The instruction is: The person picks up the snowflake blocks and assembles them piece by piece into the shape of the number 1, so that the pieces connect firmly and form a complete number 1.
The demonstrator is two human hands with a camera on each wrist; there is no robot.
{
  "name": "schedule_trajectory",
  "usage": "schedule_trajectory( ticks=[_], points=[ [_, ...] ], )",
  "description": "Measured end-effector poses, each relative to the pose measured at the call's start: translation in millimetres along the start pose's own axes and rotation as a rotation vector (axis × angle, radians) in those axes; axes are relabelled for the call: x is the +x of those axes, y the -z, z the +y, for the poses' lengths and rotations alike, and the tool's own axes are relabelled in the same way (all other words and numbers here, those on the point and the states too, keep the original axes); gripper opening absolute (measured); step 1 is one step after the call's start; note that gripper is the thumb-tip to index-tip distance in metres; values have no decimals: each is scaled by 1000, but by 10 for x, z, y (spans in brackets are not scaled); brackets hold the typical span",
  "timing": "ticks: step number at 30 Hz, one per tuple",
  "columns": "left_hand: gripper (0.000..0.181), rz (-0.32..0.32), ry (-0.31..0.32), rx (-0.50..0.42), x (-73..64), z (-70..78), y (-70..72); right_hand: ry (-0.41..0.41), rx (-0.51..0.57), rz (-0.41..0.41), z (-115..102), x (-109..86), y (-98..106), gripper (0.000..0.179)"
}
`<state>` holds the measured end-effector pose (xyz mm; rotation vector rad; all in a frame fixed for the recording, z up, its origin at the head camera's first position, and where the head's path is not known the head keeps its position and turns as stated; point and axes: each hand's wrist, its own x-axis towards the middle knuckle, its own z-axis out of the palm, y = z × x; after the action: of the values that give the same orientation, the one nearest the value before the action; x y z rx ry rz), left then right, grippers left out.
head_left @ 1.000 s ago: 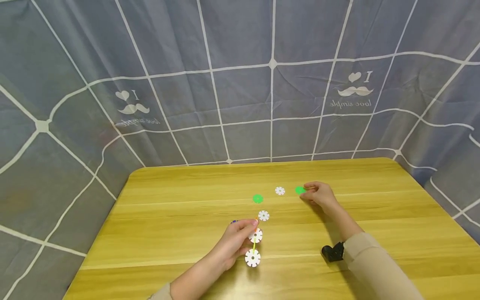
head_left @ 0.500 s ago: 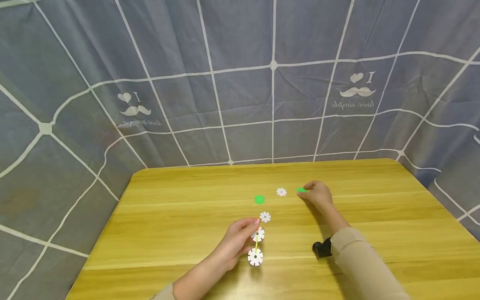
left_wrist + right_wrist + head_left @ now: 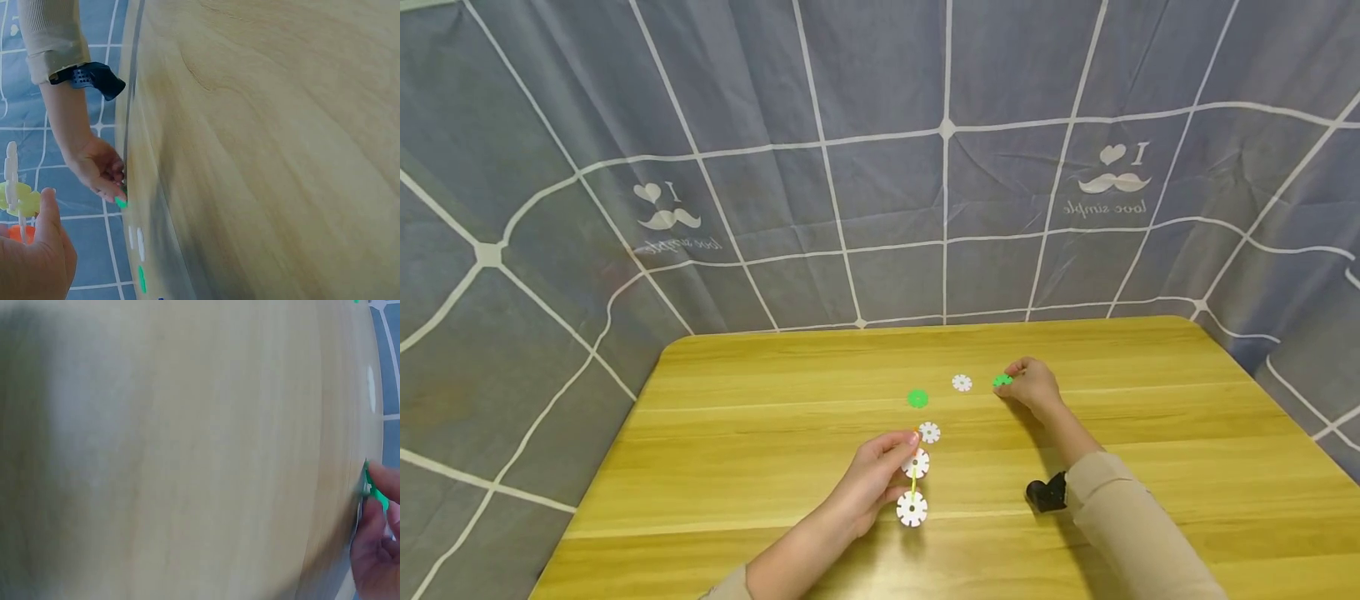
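Note:
My left hand (image 3: 874,479) pinches a small chain of notched plastic snowflake discs. In it are a white disc (image 3: 912,509) at the near end, a yellow disc (image 3: 26,201) seen edge-on in the head view, another white disc (image 3: 917,463), and an orange disc (image 3: 22,234) partly covered by the fingers. Farther back on the right, my right hand (image 3: 1034,390) pinches a green snowflake disc (image 3: 1002,380) by its edge, tilted up at the tabletop. The right wrist view shows this disc between thumb and fingers, partly hidden.
On the wooden table (image 3: 737,467) lie a loose green disc (image 3: 917,398), a white disc (image 3: 929,432) and a second white disc (image 3: 962,383). A black device (image 3: 1047,492) sits at the right wrist. A grey gridded curtain (image 3: 880,183) hangs behind the table.
The green disc at my right hand lay flat, then tipped up in the fingers' pinch. My left hand has stayed nearly in place, with its disc chain raised slightly.

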<state>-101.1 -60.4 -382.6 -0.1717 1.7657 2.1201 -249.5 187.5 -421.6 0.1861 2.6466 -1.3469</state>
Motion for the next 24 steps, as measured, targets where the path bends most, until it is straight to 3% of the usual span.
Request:
schedule_trajectory(
  ticks=[6, 10, 24],
  points=[
    [48, -9, -2, -2, 5, -4, -4, 47, 240, -101, -88, -38, -24, 32],
    [50, -3, -1, -5, 13, 5, -6, 59, 319, -190, -208, -99, -62, 36],
    [49, 17, -1, 4, 25, -13, -36, 122, 362, -350, -542, -368, -193, 30]
  ],
)
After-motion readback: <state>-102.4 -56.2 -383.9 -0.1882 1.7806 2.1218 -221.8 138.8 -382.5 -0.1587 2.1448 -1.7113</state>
